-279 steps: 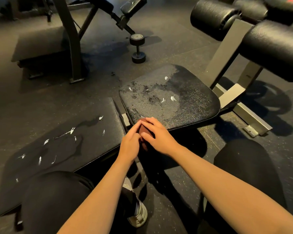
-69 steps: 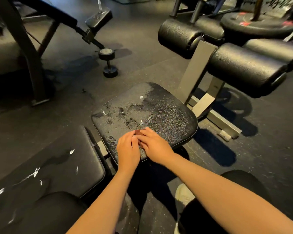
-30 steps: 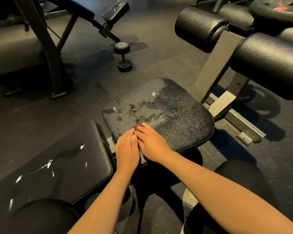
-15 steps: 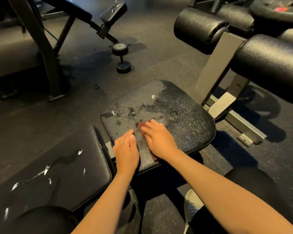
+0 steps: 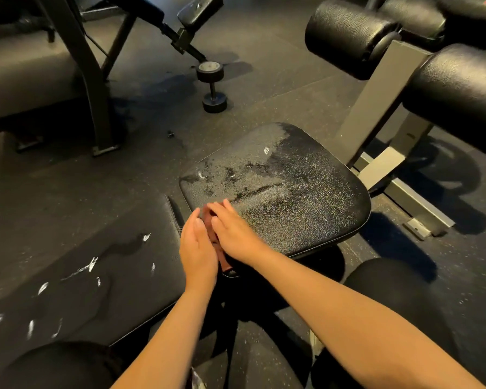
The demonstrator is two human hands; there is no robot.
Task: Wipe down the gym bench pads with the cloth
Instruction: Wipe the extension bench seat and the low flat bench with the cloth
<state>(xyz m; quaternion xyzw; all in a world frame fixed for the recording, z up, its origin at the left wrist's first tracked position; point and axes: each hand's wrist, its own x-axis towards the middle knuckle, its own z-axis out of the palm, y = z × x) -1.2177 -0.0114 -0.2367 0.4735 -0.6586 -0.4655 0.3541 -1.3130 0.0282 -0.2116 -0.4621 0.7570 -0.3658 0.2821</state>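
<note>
Dim gym, overhead light, hard shadows on floor [image 5: 292, 88], glare on wet seat pad [image 5: 292, 197], wide-angle edge bending

No legible text, apparently.

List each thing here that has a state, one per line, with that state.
Seat pad: partly wet, white flecks.
Back pad: smeared, white flecks, not yet wiped.
Cloth: between both hands, mostly hidden.
Left hand: fingers straight, against the cloth.
Right hand: fingers straight, pressing the cloth.
Dumbbell: lying on the floor.
</note>
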